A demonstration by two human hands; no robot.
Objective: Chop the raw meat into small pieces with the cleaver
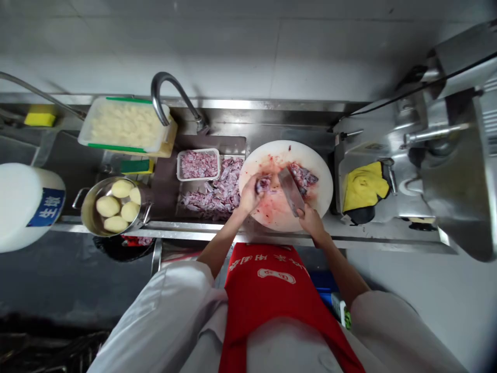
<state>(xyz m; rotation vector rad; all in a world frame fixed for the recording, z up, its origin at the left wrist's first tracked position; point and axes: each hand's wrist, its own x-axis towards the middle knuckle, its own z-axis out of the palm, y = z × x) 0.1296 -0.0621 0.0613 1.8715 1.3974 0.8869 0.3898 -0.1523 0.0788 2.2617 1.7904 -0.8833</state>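
Note:
A round white cutting board, stained red, lies on the steel counter in front of me. My left hand grips a piece of raw meat over the board's left part. In my right hand is the handle of a cleaver, whose broad blade slants across the middle of the board. More dark raw meat lies just right of the blade. Left of the board, a heap of cut meat fills part of the sink, beside a white basket of small pieces.
A faucet arches behind the sink. To the left are a steel pot of peeled potatoes, a sponge, a lidded container and a large white tub. Rightward, a yellow cloth lies in a metal tray beside a machine.

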